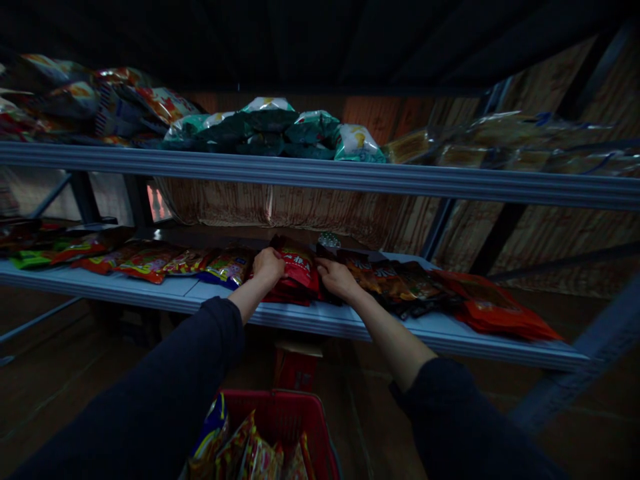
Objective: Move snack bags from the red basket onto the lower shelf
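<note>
Red snack bags (299,267) lie in a stack on the lower shelf, between my two hands. My left hand (269,265) is at the stack's left edge, its fingers closed on the red bags. On the right side, my right hand (337,277) touches the edge of the stack and a dark bag beside it, with its fingers partly apart. A blue and yellow bag (228,267) lies just left of my left hand. Dark brown bags (383,277) are to the right of my right hand.
The upper shelf (280,170) holds green bags (310,130) and clear packets (525,133). Orange packets (500,303) lie at the lower shelf's right end. Below stands a red basket (324,427) with several snack bags; a red box (295,370) is behind it.
</note>
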Tool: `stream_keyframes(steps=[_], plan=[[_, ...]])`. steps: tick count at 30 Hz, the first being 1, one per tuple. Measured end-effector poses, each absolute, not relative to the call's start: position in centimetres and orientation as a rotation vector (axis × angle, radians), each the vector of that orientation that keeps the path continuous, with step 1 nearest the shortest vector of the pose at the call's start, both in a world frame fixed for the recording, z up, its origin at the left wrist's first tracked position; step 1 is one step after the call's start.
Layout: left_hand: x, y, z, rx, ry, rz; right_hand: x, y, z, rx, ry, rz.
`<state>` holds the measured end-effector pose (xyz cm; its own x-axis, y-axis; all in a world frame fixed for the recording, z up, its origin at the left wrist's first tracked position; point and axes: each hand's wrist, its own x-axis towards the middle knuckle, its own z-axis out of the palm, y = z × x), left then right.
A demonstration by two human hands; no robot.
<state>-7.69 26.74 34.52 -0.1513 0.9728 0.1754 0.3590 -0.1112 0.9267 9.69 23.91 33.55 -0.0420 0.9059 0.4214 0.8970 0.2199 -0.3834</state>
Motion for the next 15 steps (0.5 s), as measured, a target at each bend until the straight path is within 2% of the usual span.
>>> stream_keyframes(steps=[8, 15], plan=[[-7.3, 25.6, 35.0, 1.719, 1.483, 1.265, 7.6, 22.7, 34.2, -1.362, -2.175, 0.025], [-9.4, 26.1, 34.2, 1.643, 1.332, 1.132, 7.6, 23.6, 33.3, -1.328, -2.210, -0.087]])
